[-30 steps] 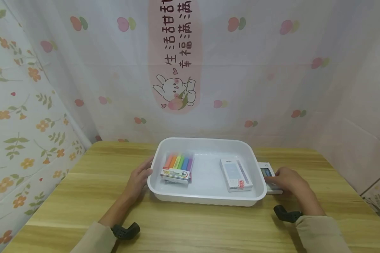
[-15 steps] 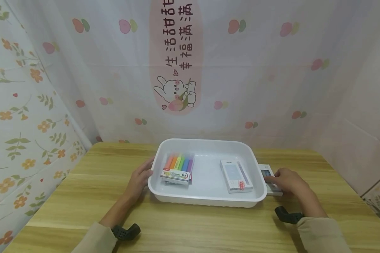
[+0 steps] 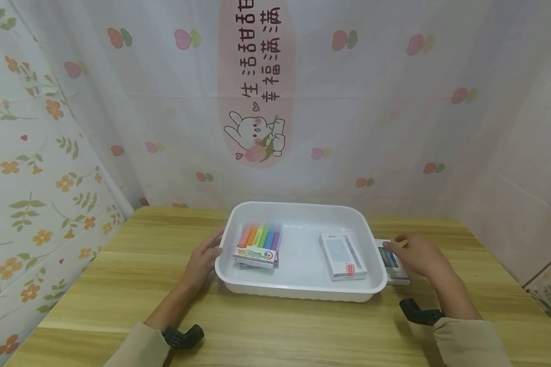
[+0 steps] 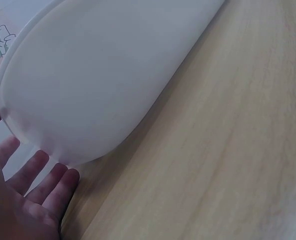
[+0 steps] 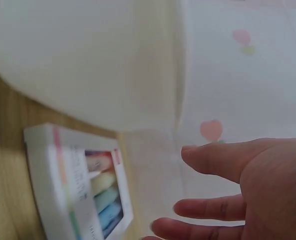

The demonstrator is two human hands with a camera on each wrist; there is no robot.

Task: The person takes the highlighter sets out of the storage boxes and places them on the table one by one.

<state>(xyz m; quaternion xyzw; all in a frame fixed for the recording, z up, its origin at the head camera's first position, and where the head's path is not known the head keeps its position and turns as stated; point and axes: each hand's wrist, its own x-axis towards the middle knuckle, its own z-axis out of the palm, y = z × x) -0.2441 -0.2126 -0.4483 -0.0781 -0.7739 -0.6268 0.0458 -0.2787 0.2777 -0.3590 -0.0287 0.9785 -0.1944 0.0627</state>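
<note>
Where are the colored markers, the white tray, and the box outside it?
Colored markers [image 3: 259, 237]: head view, middle of the row.
White tray [image 3: 299, 255]: head view, bare inside bottom.
Box [image 5: 82, 185]: right wrist view, printed front.

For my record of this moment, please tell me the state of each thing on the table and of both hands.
White tray: upright on the table, loaded.
Highlighter pack: in the tray, atop the lower pack.
Lower pack: mostly hidden.
White box: lying flat in the tray, looks closed.
Windowed box: lying flat on the table.
Left hand: fingers extended against the tray.
Right hand: fingers relaxed, beside windowed box, not gripping.
</note>
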